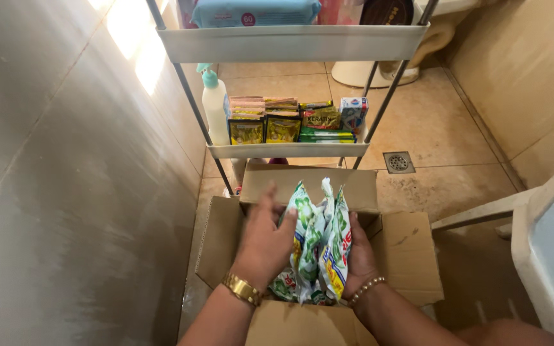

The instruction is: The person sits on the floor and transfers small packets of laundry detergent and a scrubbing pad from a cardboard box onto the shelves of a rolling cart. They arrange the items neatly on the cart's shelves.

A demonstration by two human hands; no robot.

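A bunch of soft green and white packets (315, 247) with bits of yellow stands upright between the left hand (265, 240) and the right hand (359, 256), over an open brown cardboard box (408, 253). On the middle shelf (288, 150) of the rack, two small yellow and dark sachets (264, 130) stand side by side at the front. Behind them sit thin pink and brown packets (263, 104). To their right is a dark brown pouch (320, 118), with flat green packets (326, 136) under it. A small blue and white box (352, 114) stands at the right end. A white bottle (215, 109) with a teal top stands at the left end. On the top shelf lies a fat blue pack of wipes (254, 13).
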